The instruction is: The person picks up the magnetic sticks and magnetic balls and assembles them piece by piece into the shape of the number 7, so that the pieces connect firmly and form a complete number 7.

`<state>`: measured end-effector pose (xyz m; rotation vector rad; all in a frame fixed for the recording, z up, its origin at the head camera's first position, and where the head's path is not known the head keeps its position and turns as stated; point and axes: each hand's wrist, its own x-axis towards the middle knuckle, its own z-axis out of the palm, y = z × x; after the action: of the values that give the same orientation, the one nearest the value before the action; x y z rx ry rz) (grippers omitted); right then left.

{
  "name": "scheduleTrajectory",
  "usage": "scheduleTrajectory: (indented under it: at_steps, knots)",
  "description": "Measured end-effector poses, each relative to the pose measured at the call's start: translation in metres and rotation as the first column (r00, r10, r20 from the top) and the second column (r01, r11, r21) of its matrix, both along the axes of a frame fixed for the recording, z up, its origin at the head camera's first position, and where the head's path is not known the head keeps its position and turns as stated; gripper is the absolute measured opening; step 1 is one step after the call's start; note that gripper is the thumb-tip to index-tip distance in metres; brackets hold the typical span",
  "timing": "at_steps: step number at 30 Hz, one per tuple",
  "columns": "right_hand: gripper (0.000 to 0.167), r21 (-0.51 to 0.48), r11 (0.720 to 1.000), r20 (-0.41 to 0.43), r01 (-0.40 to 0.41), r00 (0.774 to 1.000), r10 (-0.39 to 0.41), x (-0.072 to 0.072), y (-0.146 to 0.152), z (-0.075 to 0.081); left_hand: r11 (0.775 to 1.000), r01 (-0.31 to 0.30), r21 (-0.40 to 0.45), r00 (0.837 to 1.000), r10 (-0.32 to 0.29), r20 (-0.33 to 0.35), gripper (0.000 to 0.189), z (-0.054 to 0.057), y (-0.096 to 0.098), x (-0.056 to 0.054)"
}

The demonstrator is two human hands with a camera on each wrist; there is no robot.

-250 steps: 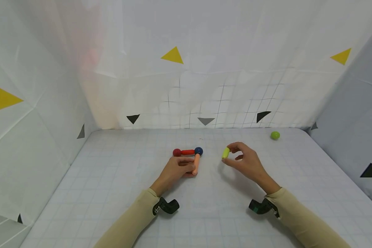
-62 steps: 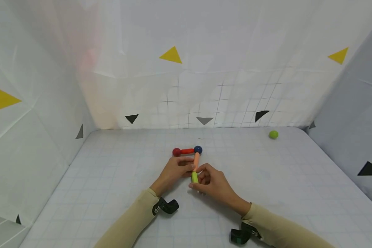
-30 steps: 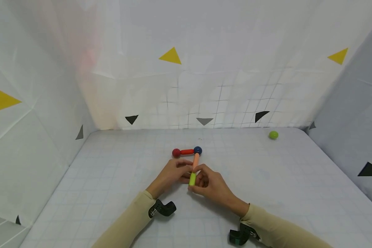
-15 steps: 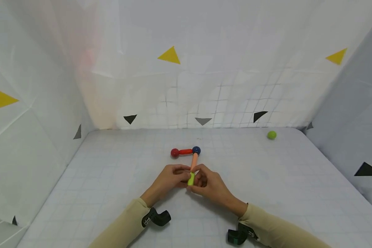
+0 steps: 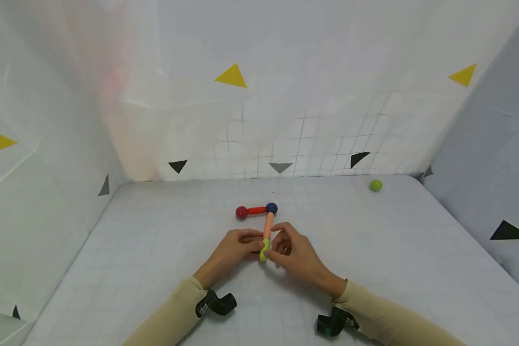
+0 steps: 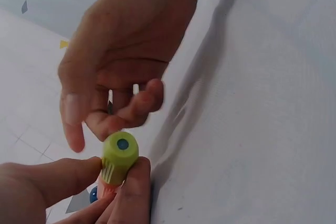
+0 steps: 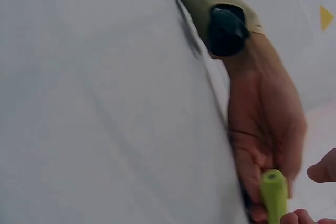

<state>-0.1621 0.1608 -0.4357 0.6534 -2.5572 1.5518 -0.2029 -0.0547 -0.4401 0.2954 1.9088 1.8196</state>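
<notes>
A yellow-green magnetic stick (image 5: pixel 264 250) lies end to end with an orange stick (image 5: pixel 268 225), whose far end meets a blue ball (image 5: pixel 271 208). From that ball a red stick (image 5: pixel 256 210) runs left to a dark red ball (image 5: pixel 241 212). My left hand (image 5: pixel 231 252) pinches the yellow-green stick between thumb and fingers; a round dark spot shows on the stick's free end (image 6: pixel 123 144). Just right of it is my right hand (image 5: pixel 297 253), fingers loosely bent, apart from the stick in the left wrist view (image 6: pixel 121 61).
A green ball (image 5: pixel 376 185) sits at the back right of the white table (image 5: pixel 372 259). White sheet walls (image 5: pixel 311 57) with yellow and dark triangles stand at the back and both sides. Each forearm carries a black wrist camera (image 5: pixel 218 303).
My right hand brought the yellow-green stick from the right to the orange stick's near end, then loosened from it. My left hand slid nearer, from the orange stick onto the yellow-green one.
</notes>
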Motion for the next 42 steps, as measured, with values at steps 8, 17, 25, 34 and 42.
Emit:
scheduleTrajectory:
  at_steps: [8,17,25,34,42]
  knots:
    - [0.037,-0.017,0.984,-0.041,0.176,0.983,-0.177,-0.015,0.027,0.021,1.000,0.002,-0.024,1.000,-0.002,0.018,0.044,0.002,0.001,0.003]
    - [0.039,0.050,0.947,-0.128,0.319,0.942,-0.310,-0.037,0.071,0.037,0.997,0.000,-0.071,1.000,0.002,0.023,0.046,0.003,0.002,0.000]
    - [0.038,0.151,0.875,-0.148,0.460,0.886,-0.440,-0.061,0.123,0.038,0.998,0.016,-0.063,1.000,-0.015,0.025,0.048,0.001,0.003,0.002]
    - [0.031,0.201,0.839,-0.183,0.506,0.860,-0.476,-0.089,0.161,0.032,0.997,-0.004,-0.076,1.000,0.006,0.018,0.047,0.000,-0.004,0.002]
    - [0.023,0.278,0.783,-0.244,0.557,0.829,-0.503,-0.111,0.189,0.031,0.998,-0.014,-0.069,1.000,0.014,0.003,0.047,-0.002,-0.006,0.001]
